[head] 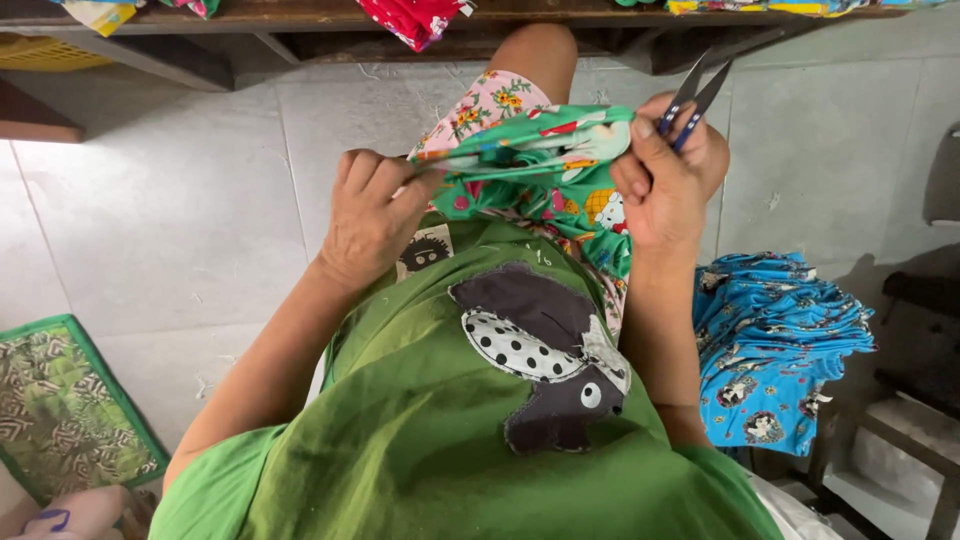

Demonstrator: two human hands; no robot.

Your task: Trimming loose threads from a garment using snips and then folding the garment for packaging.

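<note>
Beside my right knee lies a stack of blue printed clothes (775, 340), heaped on the pale tiled floor (170, 210), with a dark stool (915, 420) just beyond it. On my other side a green-edged quilted mat (65, 405) with a leaf pattern lies flat on the tiles. Ahead of me runs a wooden shelf (300, 20) with a red cloth (415, 20) hanging over its edge, and a yellow basket (40, 50) sits under its left end.
</note>
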